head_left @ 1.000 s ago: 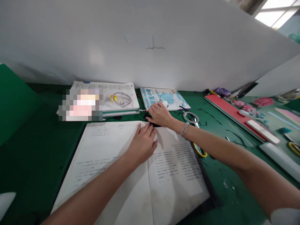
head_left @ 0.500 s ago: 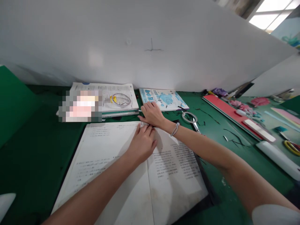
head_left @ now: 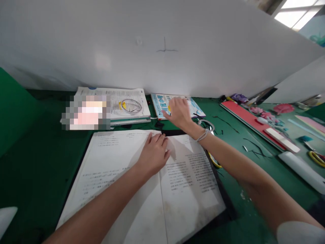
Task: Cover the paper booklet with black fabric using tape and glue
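An open book [head_left: 109, 152] with printed pages lies on the green table, a dark cover or sheet showing beneath its edges. My left hand [head_left: 154, 154] rests flat on it at the top of the centre fold, fingers stretched out. Beyond the book's top edge, my right hand [head_left: 179, 113] is raised with the thumb apart and the fingertips blurred. I see nothing held in it. Behind that hand lies a blue-and-white book [head_left: 160, 105], partly covered. A tape-like ring [head_left: 213, 126] sits beside my right wrist, and a yellow scissor handle [head_left: 215, 162] shows past the forearm.
At the back left, a book stack [head_left: 134, 119] carries a clear ring [head_left: 130, 106] beside a pixelated patch. On the right are black scraps [head_left: 256, 145], a red board [head_left: 248, 117], a white bar [head_left: 283, 140] and yellow-handled scissors [head_left: 317, 158]. A pale partition [head_left: 127, 67] stands behind.
My right hand has lifted away from the top of the book's fold and moved right and farther back. My left hand has stayed on the page.
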`<state>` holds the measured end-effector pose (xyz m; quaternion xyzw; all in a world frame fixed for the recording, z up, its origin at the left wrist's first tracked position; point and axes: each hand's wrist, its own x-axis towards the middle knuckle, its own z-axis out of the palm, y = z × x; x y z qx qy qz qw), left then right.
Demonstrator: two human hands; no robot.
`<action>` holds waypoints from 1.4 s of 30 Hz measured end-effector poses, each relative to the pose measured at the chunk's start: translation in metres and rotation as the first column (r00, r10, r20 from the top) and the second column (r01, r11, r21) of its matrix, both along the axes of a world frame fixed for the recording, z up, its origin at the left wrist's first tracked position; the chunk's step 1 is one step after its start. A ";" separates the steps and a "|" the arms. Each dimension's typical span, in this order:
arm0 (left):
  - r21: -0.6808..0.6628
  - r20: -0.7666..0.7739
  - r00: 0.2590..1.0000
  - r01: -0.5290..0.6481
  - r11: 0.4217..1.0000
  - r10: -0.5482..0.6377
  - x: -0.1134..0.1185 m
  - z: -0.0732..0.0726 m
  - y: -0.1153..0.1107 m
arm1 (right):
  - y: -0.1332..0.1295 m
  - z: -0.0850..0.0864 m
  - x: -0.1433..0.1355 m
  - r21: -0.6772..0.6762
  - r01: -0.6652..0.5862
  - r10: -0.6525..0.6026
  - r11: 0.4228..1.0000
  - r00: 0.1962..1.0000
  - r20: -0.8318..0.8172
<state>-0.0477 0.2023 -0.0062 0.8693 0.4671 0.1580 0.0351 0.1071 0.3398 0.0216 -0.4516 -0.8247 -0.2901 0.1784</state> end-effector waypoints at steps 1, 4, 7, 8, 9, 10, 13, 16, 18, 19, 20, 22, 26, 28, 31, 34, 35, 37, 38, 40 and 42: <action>0.002 -0.007 1.000 0.000 1.000 0.000 0.000 0.000 0.000 | 0.000 0.000 0.010 0.017 0.033 -0.033 0.999 0.999 -0.019; 0.014 -0.019 1.000 -0.007 1.000 0.007 0.000 -0.001 0.001 | -0.006 -0.007 0.034 -0.024 0.018 -0.016 1.000 0.998 0.055; 0.026 -0.027 1.000 -0.011 1.000 0.012 0.000 -0.001 0.002 | -0.013 -0.018 0.044 -0.029 0.021 -0.019 0.999 0.997 0.080; 0.031 -0.027 1.000 -0.011 0.999 0.012 0.000 -0.001 0.002 | -0.014 -0.020 0.045 -0.003 0.050 -0.050 0.999 0.998 0.049; 0.034 -0.027 1.000 -0.010 0.999 0.011 0.000 -0.002 0.003 | -0.015 -0.022 0.046 0.014 0.075 -0.076 0.997 0.997 0.021; 0.037 -0.026 1.000 -0.009 0.999 0.010 0.000 -0.002 0.003 | -0.015 -0.023 0.046 0.015 0.085 -0.085 0.996 0.996 0.008; 0.042 -0.025 1.000 -0.006 0.999 0.007 0.000 -0.002 0.003 | -0.013 -0.019 0.046 -0.056 0.021 -0.016 0.998 0.997 0.077; 0.047 -0.024 1.000 -0.004 0.999 0.005 0.000 -0.003 0.003 | -0.012 0.002 0.048 -0.068 0.011 -0.012 0.998 1.000 -0.023; 0.043 -0.022 1.000 -0.002 0.999 0.003 0.000 -0.003 0.003 | -0.019 0.026 0.050 -0.067 0.002 -0.022 0.998 0.951 -0.309; 0.039 -0.019 1.000 0.000 0.999 0.001 0.000 -0.003 0.003 | -0.026 0.039 0.051 -0.084 -0.038 -0.008 0.996 0.871 -0.492; 0.034 -0.016 1.000 0.000 0.999 0.001 0.000 -0.004 0.003 | -0.036 0.052 0.051 -0.115 -0.110 0.004 0.987 0.739 -0.674; 0.022 -0.002 1.000 0.000 1.000 0.000 0.000 -0.004 0.004 | -0.065 0.072 0.050 -0.186 -0.359 -0.056 0.914 0.344 -0.937; 0.049 0.087 0.995 0.040 0.998 -0.044 -0.001 -0.002 0.004 | -0.130 0.079 0.049 -0.119 -0.826 -0.487 0.551 -0.202 -0.850; 0.088 0.170 0.978 0.107 0.990 -0.121 -0.001 0.003 0.003 | -0.153 0.070 0.051 -0.050 -0.886 -0.620 0.462 -0.282 -0.732; 0.045 0.336 0.910 0.242 0.969 -0.243 0.005 0.015 -0.004 | -0.169 0.053 0.052 0.021 -0.904 -0.689 0.426 -0.340 -0.640; -0.240 0.508 0.845 0.323 0.915 -0.165 0.014 0.030 -0.015 | -0.175 0.039 0.049 0.050 -0.902 -0.674 0.428 -0.356 -0.647; -0.366 0.549 0.830 0.351 0.862 -0.104 0.018 0.034 -0.019 | -0.177 0.035 0.047 0.046 -0.902 -0.659 0.429 -0.347 -0.667; -0.568 0.625 0.780 0.433 0.700 0.024 0.023 0.040 -0.026 | -0.181 0.030 0.044 0.011 -0.902 -0.610 0.432 -0.301 -0.733; -0.626 0.658 0.749 0.486 0.610 0.078 0.025 0.042 -0.029 | -0.183 0.029 0.043 -0.019 -0.898 -0.577 0.440 -0.266 -0.772; -0.669 0.701 0.701 0.581 0.463 0.132 0.027 0.044 -0.032 | -0.187 0.026 0.043 -0.077 -0.874 -0.499 0.479 -0.198 -0.844; -0.675 0.708 0.696 0.620 0.400 0.118 0.027 0.045 -0.034 | -0.190 0.025 0.044 -0.121 -0.845 -0.448 0.521 -0.150 -0.881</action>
